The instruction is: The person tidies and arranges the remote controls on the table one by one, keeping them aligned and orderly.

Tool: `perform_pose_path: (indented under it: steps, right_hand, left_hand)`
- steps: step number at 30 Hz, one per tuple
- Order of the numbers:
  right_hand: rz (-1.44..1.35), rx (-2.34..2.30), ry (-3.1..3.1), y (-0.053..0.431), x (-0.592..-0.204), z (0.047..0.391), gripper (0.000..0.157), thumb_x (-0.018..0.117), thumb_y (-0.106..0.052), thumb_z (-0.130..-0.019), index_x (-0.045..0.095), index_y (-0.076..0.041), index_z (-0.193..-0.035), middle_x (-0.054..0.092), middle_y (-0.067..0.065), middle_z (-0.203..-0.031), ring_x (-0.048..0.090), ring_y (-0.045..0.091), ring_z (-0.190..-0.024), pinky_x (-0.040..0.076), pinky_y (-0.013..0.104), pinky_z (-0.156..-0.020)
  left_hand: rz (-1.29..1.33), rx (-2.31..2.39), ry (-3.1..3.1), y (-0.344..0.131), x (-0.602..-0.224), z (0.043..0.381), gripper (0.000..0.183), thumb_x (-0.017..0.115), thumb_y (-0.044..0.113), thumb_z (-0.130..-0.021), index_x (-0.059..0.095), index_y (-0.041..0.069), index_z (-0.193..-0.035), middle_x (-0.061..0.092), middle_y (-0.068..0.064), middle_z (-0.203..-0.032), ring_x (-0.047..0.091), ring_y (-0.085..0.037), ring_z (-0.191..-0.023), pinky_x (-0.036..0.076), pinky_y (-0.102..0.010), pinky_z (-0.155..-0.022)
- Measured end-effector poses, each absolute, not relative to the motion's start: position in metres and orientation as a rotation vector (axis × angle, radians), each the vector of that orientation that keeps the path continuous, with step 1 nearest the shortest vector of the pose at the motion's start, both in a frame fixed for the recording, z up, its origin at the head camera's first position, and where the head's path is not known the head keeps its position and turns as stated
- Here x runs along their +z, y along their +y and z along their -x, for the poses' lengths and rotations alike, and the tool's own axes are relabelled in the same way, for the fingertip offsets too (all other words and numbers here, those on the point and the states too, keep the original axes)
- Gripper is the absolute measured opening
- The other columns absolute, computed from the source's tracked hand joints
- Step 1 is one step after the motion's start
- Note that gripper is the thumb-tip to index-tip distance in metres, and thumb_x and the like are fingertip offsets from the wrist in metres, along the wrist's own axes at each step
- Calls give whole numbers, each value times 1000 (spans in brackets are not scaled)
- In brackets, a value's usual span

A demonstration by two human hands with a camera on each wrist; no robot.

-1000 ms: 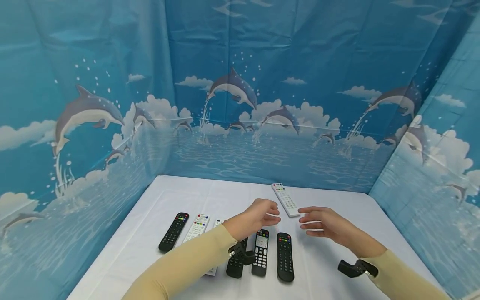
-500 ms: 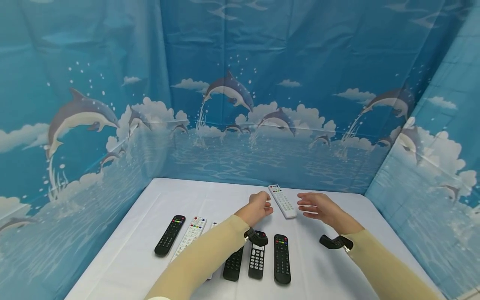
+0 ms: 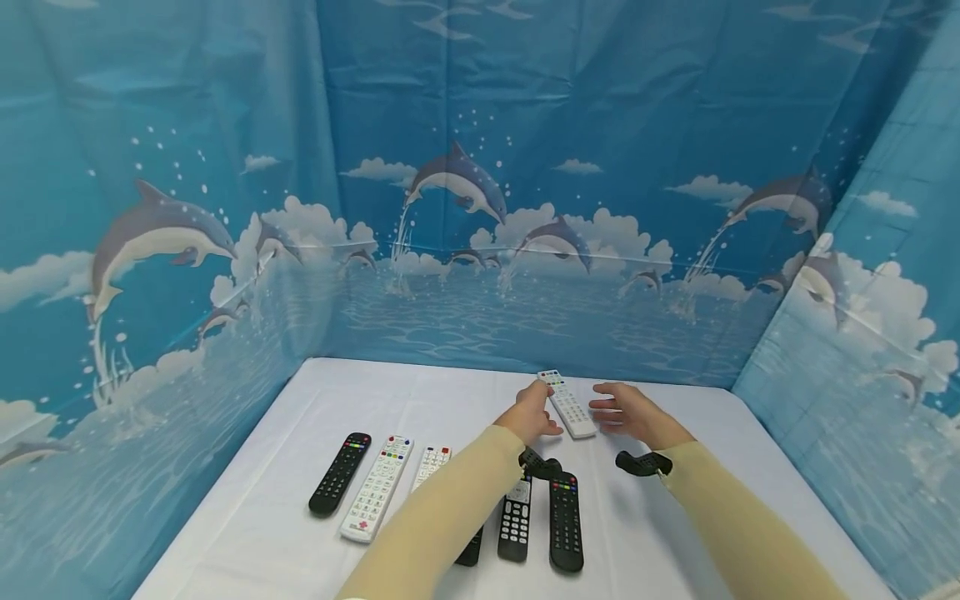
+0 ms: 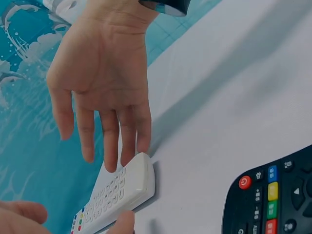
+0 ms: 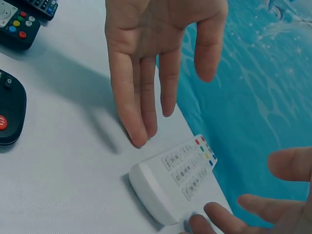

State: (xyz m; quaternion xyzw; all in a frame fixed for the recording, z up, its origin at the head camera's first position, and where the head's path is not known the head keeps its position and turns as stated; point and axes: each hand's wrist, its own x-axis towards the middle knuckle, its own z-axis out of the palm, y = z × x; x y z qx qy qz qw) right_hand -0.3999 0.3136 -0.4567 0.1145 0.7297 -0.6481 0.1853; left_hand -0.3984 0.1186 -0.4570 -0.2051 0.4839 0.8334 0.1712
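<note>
A white remote control [image 3: 573,412] lies face up near the far edge of the white table, with several coloured buttons at its far end. My left hand [image 3: 531,414] is just left of it, fingers loosely extended. On its other side, my right hand [image 3: 633,414] hangs with the palm facing the remote and the fingers relaxed. In the left wrist view, fingertips of the right hand [image 4: 105,83] come close to the remote's near end [image 4: 139,180]. Whether either hand touches it, I cannot tell. Neither hand grips anything.
Nearer on the table lies a row: a black remote [image 3: 340,475], two white remotes [image 3: 377,492] [image 3: 431,462], and more black remotes [image 3: 515,525] [image 3: 566,525]. My left sleeve [image 3: 450,508] hides parts of some. Blue dolphin-print curtains [image 3: 487,317] surround the table.
Both hands have moved forward and closer together, one to each side of the far white remote. That remote has stayed in its place. The view has shifted slightly.
</note>
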Motion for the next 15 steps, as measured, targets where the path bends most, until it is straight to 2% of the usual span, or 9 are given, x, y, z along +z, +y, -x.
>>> perform_pose_path:
  steps: [6,10,15]
  right_hand:
    - [-298,-1878,1904,318,-468,401,71,43,-33,-107,6,-8,-162,24,31,-158,29,44,-143,42,52,-106]
    - [-295,-1882,1877,319,-469,402,71,43,-33,-107,6,-11,-163,23,29,-159,32,41,-141,45,49,-100]
    - [-288,-1819,1914,316,-469,402,66,42,-31,-107,12,-8,-162,22,29,-158,39,38,-132,47,47,-93]
  left_hand:
    - [576,2377,1328,127,-457,395,70,58,7,-92,27,-2,-155,30,-42,-145,34,-58,-133,36,-72,-102]
    - [534,2339,1350,130,-453,393,64,57,3,-94,30,-6,-151,40,-41,-139,45,-54,-128,39,-69,-100]
    - [609,2274,1483,134,-456,398,56,56,-4,-93,37,-7,-145,56,-36,-117,61,-46,-110,49,-60,-95]
